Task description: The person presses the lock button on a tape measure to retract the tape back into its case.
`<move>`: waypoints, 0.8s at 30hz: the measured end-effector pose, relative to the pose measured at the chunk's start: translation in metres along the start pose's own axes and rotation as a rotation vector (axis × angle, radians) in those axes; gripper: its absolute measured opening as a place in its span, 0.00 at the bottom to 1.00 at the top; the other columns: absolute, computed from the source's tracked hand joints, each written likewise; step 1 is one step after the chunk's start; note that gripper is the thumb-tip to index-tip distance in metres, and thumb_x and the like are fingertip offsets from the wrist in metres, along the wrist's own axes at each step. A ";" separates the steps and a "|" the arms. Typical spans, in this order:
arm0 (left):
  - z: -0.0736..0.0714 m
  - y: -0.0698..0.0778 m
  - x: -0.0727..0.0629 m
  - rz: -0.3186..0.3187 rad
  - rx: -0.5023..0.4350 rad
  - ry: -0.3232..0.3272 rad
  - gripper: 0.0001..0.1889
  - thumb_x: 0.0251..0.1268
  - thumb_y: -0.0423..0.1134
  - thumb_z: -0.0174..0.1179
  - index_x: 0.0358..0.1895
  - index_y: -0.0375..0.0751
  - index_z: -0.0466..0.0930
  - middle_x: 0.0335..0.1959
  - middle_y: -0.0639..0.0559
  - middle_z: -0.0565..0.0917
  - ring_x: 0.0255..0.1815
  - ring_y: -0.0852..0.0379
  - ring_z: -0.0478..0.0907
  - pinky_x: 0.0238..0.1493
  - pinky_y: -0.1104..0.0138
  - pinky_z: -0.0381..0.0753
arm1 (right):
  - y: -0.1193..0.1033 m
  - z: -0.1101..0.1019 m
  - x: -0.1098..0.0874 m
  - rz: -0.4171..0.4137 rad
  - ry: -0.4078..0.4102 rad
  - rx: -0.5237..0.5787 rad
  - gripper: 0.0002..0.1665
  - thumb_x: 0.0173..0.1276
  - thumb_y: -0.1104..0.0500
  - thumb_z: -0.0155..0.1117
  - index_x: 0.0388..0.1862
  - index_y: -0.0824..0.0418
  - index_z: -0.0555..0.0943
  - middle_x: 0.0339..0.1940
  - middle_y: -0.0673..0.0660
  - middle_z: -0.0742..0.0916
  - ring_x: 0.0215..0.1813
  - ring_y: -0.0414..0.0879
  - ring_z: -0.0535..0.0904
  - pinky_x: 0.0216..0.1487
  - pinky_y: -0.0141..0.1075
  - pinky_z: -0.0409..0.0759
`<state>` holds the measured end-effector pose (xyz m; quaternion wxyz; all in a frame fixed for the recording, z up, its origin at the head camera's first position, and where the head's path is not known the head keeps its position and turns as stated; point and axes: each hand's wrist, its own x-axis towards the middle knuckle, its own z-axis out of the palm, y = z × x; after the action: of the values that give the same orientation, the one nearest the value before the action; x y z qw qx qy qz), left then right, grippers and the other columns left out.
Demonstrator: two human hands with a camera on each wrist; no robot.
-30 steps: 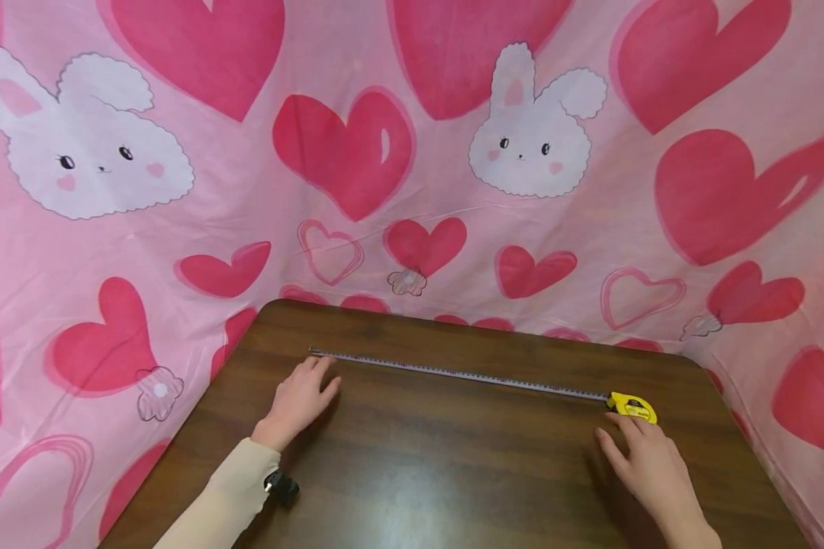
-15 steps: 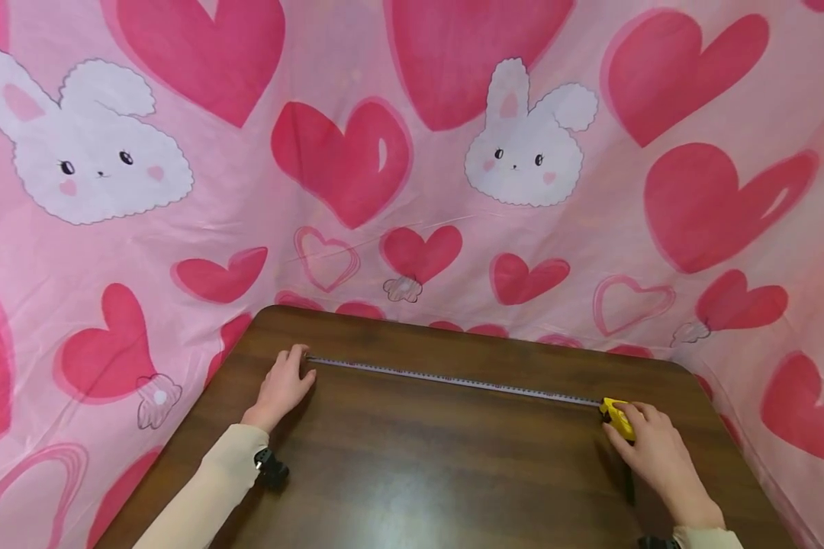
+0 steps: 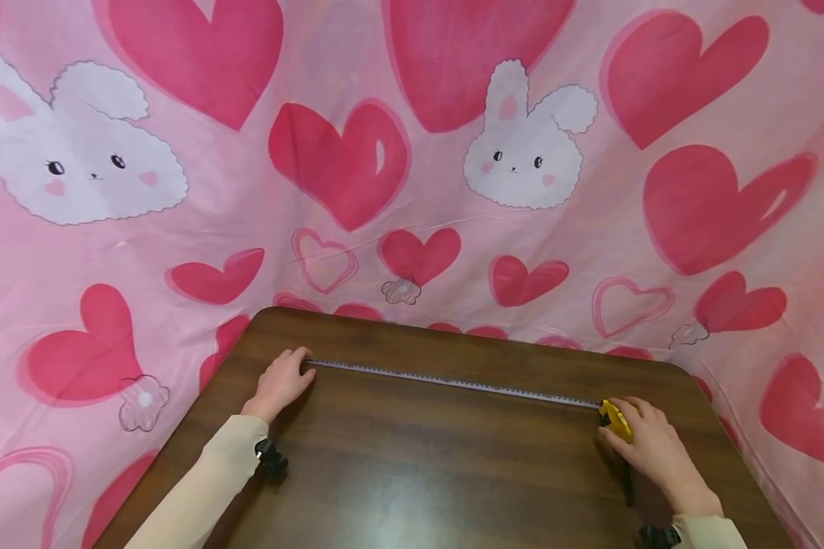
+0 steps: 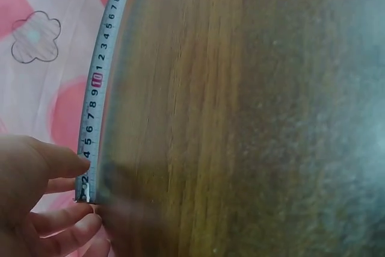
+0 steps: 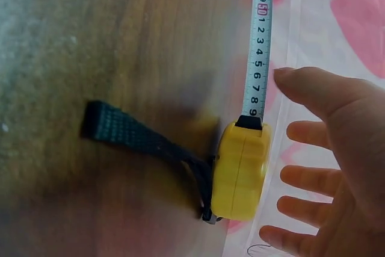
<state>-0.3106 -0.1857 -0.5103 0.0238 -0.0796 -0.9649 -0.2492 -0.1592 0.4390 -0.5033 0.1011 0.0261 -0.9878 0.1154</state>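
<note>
A yellow tape measure (image 3: 616, 422) lies at the table's right side, its white blade (image 3: 453, 381) drawn out leftward across the wood. My left hand (image 3: 281, 385) pinches the blade near its hooked end; in the left wrist view the thumb (image 4: 63, 161) is on the face around the 4 mark, with fingers behind and beyond the tip. Over the case is my right hand (image 3: 655, 438), thumb on the near side. The right wrist view shows its fingers (image 5: 310, 182) spread and straight beside the yellow case, with a visible gap. A dark wrist strap (image 5: 129, 126) trails from the case.
The brown wooden table (image 3: 412, 465) has rounded far corners. Pink cloth (image 3: 439, 175) printed with hearts and rabbits hangs close behind and on both sides. Black wrist cameras (image 3: 270, 457) sit at both cuffs.
My left hand has moved left along the blade to its end. My right hand has come forward over the yellow case, which has turned and now shows its front more.
</note>
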 end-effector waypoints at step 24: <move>-0.001 -0.013 0.014 0.091 0.124 0.040 0.06 0.65 0.30 0.68 0.42 0.37 0.83 0.37 0.41 0.82 0.39 0.40 0.82 0.40 0.42 0.83 | 0.008 -0.003 0.009 -0.029 -0.076 0.007 0.37 0.63 0.53 0.77 0.67 0.67 0.75 0.64 0.79 0.75 0.61 0.81 0.70 0.56 0.79 0.68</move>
<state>-0.3264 -0.1957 -0.5148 0.0591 -0.1167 -0.9732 -0.1892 -0.1676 0.4469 -0.5003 0.0651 0.0454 -0.9900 0.1165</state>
